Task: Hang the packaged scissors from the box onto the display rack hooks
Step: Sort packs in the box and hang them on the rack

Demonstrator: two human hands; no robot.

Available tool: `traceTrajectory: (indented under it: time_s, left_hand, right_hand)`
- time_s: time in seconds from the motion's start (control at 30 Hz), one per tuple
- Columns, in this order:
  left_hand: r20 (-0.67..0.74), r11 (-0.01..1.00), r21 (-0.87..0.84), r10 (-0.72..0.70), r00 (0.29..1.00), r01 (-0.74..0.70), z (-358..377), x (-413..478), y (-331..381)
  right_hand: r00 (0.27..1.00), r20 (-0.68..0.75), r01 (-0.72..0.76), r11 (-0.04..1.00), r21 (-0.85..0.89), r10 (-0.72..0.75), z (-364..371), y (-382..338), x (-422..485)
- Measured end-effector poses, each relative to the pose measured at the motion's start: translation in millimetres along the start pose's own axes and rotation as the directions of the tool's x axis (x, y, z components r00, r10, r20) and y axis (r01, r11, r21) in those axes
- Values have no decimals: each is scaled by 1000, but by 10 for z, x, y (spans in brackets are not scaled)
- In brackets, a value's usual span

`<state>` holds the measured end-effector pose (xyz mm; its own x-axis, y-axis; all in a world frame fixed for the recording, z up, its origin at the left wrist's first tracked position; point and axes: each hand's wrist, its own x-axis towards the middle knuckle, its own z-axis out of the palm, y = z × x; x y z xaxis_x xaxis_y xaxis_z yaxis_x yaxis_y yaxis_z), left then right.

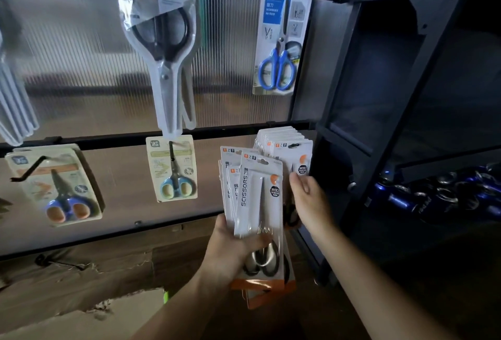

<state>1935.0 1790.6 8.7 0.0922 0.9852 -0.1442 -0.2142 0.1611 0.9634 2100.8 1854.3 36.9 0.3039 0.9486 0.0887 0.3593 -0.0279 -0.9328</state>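
Several scissor packs (257, 198) fanned in the left hand (230, 250) — at least four card tops show.
Its fingers curl round their lower ends; the right hand (309, 201) hovers loose-fingered, holding nothing, beside some seven hung packs (284, 153) on the lower-right hook (294, 145). Light, stiff card, slick film — likely best pinched just under the hang hole.

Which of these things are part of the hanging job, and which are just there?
Job: held white-and-orange scissors packs; matching hung packs; cardboard box.
Just there: blue-handled HOME scissors; large black-handled scissors; small scissors cards; blue metal trinkets.
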Motion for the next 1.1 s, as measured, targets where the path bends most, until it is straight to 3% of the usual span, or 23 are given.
traceTrajectory:
  time_s: [0.13,0.3,0.4,0.47,0.67,0.83,1.1]
  left_hand:
    - [33,999,-43,34,999,-32,155,-72,42]
    - [91,982,-166,104,990,-88,238,-115,49]
    - [91,956,-290,68,993,-39,259,-166,109]
    - [86,961,-276,49,995,-23,241,-203,122]
    - [91,948,-315,-18,996,46,231,-277,152]
    - [-50,975,-223,-21,999,10,260,-215,201]
    - [-313,996,-58,47,949,-69,207,-145,208]
  right_hand:
    - [990,125,54,998,44,-59,17,-31,-200]
    - [994,63,74,986,150,-85,-7,-120,-260]
    - [996,44,63,965,255,-77,-56,-124,-284]
    - [996,72,26,933,358,-55,-94,-109,-299]
    - [983,174,-21,907,421,-58,-183,-46,-313]
    - [981,175,-11,885,465,-80,-245,-121,-295]
    - [987,129,39,926,375,-93,-488,-101,11]
